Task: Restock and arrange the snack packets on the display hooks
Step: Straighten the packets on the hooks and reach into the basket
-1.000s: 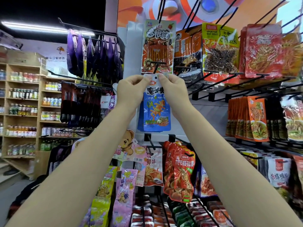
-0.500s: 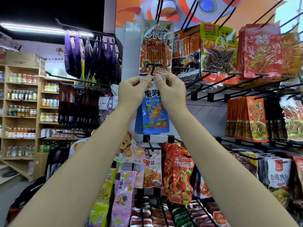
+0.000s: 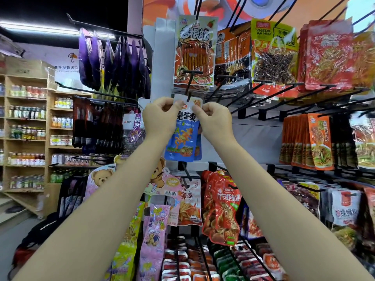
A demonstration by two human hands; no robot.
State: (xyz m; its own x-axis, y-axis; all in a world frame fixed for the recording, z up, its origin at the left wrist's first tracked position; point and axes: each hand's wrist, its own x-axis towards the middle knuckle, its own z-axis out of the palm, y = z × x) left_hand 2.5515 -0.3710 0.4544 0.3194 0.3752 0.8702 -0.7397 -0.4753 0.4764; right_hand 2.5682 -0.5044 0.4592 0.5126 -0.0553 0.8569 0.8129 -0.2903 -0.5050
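Blue and glossy, the snack packet (image 3: 182,138) hangs at the centre of view, a flat foil pouch with a pale header strip at its 12 o'clock edge. Both hands hold that header: the left hand (image 3: 160,116) pinches its left corner between thumb and curled fingers, and the right hand (image 3: 215,120) pinches the right corner the same way. Holding both corners likely keeps the thin header flat and taut, so its punched hole lines up with the tip of the black display hook (image 3: 189,86), a thin metal rod that meets the header at 12 o'clock. Whether the rod has fully passed through the hole cannot be told. A second packet edge shows just behind the blue one at its 3 o'clock side.

At 12 o'clock above hangs a clear-windowed orange packet (image 3: 195,55) of stick snacks, its film crinkled and shiny. From 1 to 3 o'clock, red and yellow pouches (image 3: 274,57) crowd further black hooks. At 10 o'clock a row of dark purple bags (image 3: 113,61) hangs edge-on. At 6 o'clock sit a red packet (image 3: 221,207) and pink bear-printed cards (image 3: 162,183). Far off at 9 o'clock, wooden shelves (image 3: 26,138) carry bottles.
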